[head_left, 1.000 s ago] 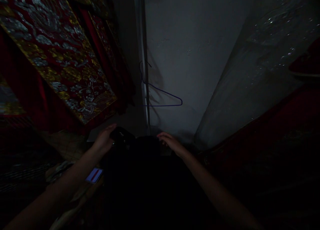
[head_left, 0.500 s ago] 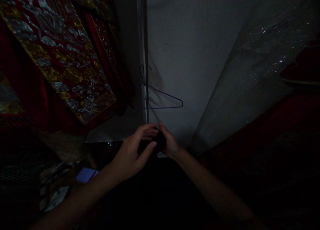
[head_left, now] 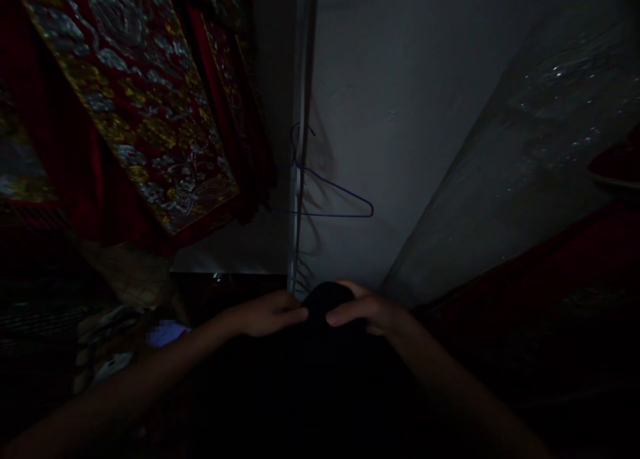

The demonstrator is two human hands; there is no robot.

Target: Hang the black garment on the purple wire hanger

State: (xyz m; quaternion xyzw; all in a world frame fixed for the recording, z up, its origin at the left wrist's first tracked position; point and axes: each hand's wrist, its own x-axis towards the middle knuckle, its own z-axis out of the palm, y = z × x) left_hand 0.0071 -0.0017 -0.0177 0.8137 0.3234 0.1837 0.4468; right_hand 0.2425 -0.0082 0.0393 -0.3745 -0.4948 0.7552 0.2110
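Observation:
Both of my hands are pinching a black item (head_left: 327,299) that looks like soft cloth, low in the middle of the head view. My left hand (head_left: 273,312) grips its left edge, thumb on top. On the opposite side my right hand (head_left: 367,307) has its thumb over the front and its fingers behind. The item's lower part merges into the darkness, so its kind and full shape cannot be made out. Beyond the hands a thin purple wire hanger (head_left: 340,214) hangs by a narrow upright strip (head_left: 302,66) on the wall.
Red garments with gold and silver embroidery (head_left: 150,106) hang at the left. Clear plastic sheeting (head_left: 480,172) slopes down at the right over dark red cloth (head_left: 565,252). Lower left are a pale card-like thing (head_left: 167,332) and a white object (head_left: 114,364), both dim.
My hands have come down and apart, from cupping the black item to pinching it at two sides. More of it shows between them. The view has shifted slightly.

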